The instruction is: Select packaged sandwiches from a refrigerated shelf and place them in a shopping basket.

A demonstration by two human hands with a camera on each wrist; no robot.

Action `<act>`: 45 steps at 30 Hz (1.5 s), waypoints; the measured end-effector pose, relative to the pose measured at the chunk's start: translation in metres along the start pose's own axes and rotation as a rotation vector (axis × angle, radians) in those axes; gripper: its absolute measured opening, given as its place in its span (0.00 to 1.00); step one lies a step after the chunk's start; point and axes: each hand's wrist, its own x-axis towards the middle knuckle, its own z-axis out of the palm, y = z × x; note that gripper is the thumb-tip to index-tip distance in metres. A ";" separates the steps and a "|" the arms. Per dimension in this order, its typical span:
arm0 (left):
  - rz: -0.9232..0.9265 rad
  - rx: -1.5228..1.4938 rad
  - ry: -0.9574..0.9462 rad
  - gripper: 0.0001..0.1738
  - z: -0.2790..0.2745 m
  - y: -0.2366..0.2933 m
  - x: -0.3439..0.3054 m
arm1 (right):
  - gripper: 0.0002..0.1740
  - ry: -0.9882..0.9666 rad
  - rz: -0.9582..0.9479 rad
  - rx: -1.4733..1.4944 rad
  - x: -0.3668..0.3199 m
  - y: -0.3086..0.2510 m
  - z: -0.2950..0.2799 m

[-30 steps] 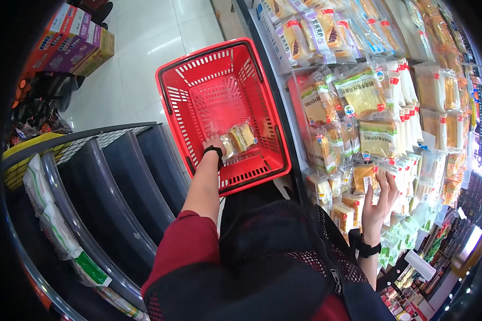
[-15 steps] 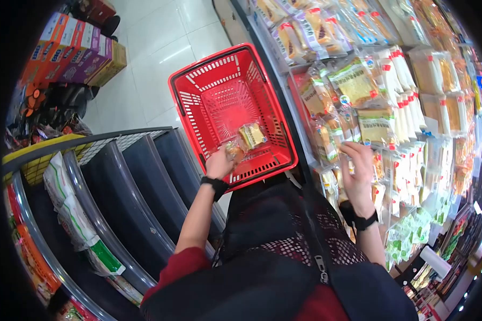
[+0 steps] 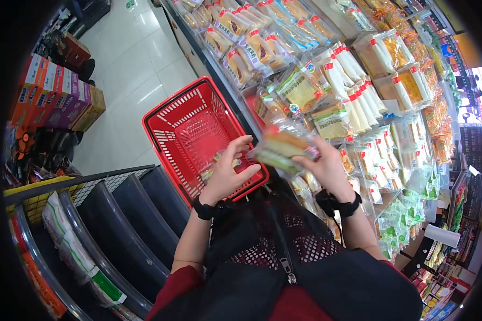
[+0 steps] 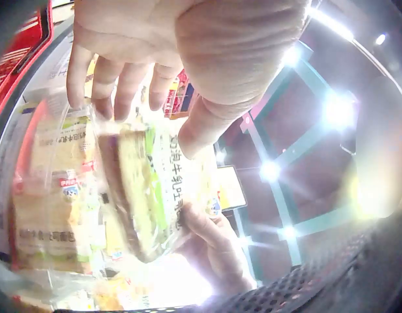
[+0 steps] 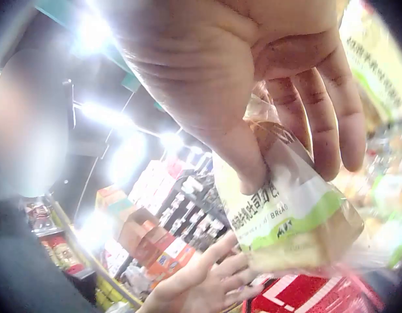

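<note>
My right hand (image 3: 329, 166) pinches a clear bag of sliced bread (image 3: 284, 147) with a green and white label, above the edge between basket and shelf. Close beside the bag is my left hand (image 3: 227, 171), thumb and fingers spread, with nothing in its grasp. From the left wrist view, the left fingers and thumb overlap the bread's upper end while the other hand grips it from below. The right thumb (image 5: 250, 160) presses the wrapper's printed face. Below the left hand stands a red basket (image 3: 156, 115); packaged bread inside is mostly hidden by that hand.
A shelf at the right holds rows of packaged bread (image 3: 302, 88) and white-wrapped packs (image 3: 359, 99). At the left is a dark tiered rack (image 3: 112, 230) with a wire side. Stacked cartons (image 3: 56, 93) stand on the tiled floor (image 3: 128, 59) beyond.
My left hand has come up out of the basket, letting go of the packet there. The right hand has taken a bread bag from the shelf and brought it left toward the other hand.
</note>
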 end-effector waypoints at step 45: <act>-1.061 1.085 -0.121 0.48 -0.093 -0.386 -0.049 | 0.30 0.522 -0.035 -0.684 -0.039 0.063 -0.014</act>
